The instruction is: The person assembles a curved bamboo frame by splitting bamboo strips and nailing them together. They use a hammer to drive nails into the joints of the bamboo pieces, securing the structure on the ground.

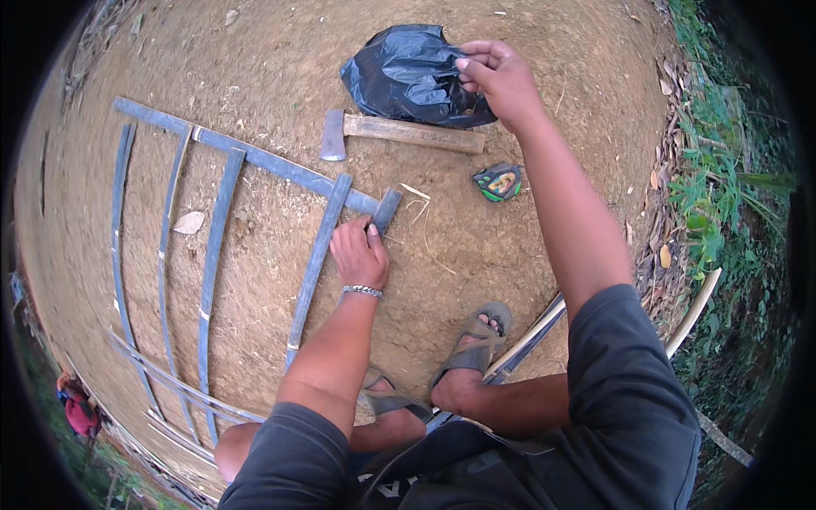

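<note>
A frame [255, 157] of grey-blue bamboo slats was laid flat on the bare ground [527, 255]: one long crosspiece with four curved slats running back toward the person. The joint at the near end of the crosspiece appeared to be the step in hand. The left hand [359, 253] was pressed down there, fingers curled against the slat [319, 255] just beside a short peg [387, 209]. The right hand [500, 78] was stretched forward, its fingertips pinching the rim of a black bag [408, 72], crumpled and glossy, beyond the frame.

The next move was judged to call for something drawn from the bag while the joint was kept pinned. A hatchet [391, 132] lay touching the bag's near edge; a small green, yellow and black tape measure [498, 182] lay to its right. No label could be made out.
</note>
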Motion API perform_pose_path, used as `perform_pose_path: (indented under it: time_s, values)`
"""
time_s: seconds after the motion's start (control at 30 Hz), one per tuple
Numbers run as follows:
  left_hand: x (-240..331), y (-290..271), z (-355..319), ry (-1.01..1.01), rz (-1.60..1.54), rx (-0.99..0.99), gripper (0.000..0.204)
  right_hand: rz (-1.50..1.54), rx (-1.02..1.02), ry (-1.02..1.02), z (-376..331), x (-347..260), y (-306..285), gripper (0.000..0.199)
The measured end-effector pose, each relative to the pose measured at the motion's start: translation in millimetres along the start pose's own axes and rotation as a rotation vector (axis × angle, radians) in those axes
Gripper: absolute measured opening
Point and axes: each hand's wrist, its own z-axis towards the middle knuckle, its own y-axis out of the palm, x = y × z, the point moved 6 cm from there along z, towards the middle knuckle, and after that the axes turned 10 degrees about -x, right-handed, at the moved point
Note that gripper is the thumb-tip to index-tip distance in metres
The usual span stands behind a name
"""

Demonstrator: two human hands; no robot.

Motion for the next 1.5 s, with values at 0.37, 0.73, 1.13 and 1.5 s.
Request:
perform_pose_path:
  time_s: [0.37,0.73,1.13,1.5]
  values:
    - [4.8,-8.9,-3.5,0.112,-0.072,0.006,0.018,0.152,-0.210,0.365,-178.3,108.5,170.8,0.009]
    - [2.4,-7.7,-5.6,0.195,-0.051,0.025,0.009,-0.078,-0.323,0.230,-173.4,105.9,169.9,0.015]
    - [0.5,-7.5,-4.4,0.130,-0.076,0.033,0.013,-0.571,-0.061,-0.219,-176.1,74.2,171.0,0.008]
    - [-3.6,-6.7,-3.6,0.082,-0.095,0.049,0.020,-0.492,0.106,-0.150,-174.5,86.4,175.5,0.008]
